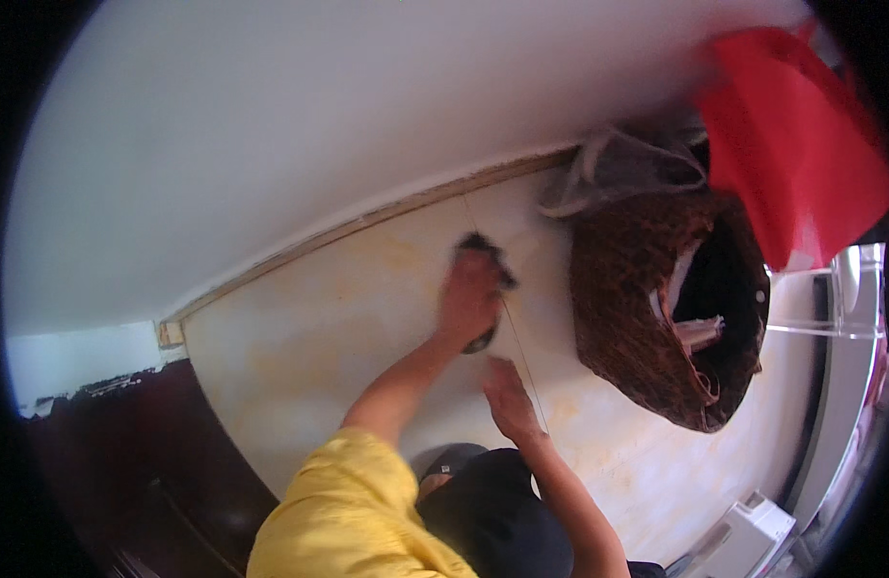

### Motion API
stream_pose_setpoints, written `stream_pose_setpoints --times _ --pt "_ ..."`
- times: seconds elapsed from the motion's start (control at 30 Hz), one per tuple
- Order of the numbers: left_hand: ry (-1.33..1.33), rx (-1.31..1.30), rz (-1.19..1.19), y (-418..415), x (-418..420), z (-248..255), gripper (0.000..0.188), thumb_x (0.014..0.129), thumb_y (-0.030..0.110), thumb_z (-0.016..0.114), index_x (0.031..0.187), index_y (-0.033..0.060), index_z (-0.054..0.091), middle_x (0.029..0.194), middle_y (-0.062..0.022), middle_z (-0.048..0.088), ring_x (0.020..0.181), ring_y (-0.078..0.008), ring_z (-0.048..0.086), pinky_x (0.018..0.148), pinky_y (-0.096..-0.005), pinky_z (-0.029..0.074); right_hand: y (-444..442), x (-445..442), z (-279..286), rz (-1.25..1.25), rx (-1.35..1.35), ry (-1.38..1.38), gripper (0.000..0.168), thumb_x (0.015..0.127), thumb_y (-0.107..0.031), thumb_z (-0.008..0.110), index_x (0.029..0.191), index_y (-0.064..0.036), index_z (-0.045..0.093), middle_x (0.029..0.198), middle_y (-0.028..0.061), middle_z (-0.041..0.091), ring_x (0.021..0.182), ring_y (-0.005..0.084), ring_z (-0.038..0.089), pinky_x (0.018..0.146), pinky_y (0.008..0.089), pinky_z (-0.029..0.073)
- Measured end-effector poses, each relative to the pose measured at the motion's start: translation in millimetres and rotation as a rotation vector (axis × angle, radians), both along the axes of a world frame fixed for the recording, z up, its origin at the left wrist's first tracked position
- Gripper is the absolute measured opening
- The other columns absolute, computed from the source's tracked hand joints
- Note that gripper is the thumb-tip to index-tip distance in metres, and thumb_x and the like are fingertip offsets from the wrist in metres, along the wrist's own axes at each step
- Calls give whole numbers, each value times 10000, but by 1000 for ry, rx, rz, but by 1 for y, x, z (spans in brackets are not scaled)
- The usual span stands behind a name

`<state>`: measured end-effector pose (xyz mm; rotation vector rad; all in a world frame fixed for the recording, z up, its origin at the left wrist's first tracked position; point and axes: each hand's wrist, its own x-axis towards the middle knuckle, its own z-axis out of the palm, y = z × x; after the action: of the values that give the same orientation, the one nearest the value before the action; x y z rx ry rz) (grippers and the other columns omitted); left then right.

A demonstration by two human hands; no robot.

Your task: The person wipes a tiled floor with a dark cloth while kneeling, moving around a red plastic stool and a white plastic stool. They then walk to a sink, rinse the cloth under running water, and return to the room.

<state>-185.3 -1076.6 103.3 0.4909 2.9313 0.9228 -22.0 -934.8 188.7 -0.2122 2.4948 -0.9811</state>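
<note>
My left hand [472,292] is low over the pale tiled floor [300,318], its fingers closed over a dark item [496,259]. Motion blur hides whether that item is a cloth or a shoe. Just behind it, my right hand [511,397] hovers near a tile joint with its fingers stretched out and nothing held. Below my arms show my bent knee in black clothing [495,513] and a dark grey shoe [451,459].
A white wall with a worn wooden skirting strip [328,230] runs ahead. Rightward stand a brown patterned bag [618,289] gaping wide, a clear plastic bag [625,162] and a red bag [791,144]. A white box-like object [748,538] lies lower right; dark furniture [141,462] is left.
</note>
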Motion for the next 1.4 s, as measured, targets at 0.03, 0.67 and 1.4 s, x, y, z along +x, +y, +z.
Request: stream_pose_setpoints --times 0.03,0.67,1.4 --pt "208 -136 -141 21 -12 -6 578 852 369 595 1366 116 523 1423 -164 476 1395 -369 335 1195 -517 176 4 -4 1 17 -23 1 483 994 -263 474 1383 20 432 1413 248 435 1354 394 376 1156 441 284" --pt "-375 -470 1282 -440 216 -29 718 987 535 355 1559 120 227 1624 -168 154 1507 -347 88 1205 -500 53 -134 -54 8 403 -51 -268 529 1017 -333 445 1446 -35 361 1471 237 410 1362 391 400 1132 432 343" --pt "169 -41 -650 44 187 -37 674 916 423 484 1499 113 352 1559 -148 332 1468 -335 225 1197 -506 158 0 33 -19 -23 217 90 624 969 -296 494 1478 18 314 1549 250 273 1449 407 232 1195 484 179"
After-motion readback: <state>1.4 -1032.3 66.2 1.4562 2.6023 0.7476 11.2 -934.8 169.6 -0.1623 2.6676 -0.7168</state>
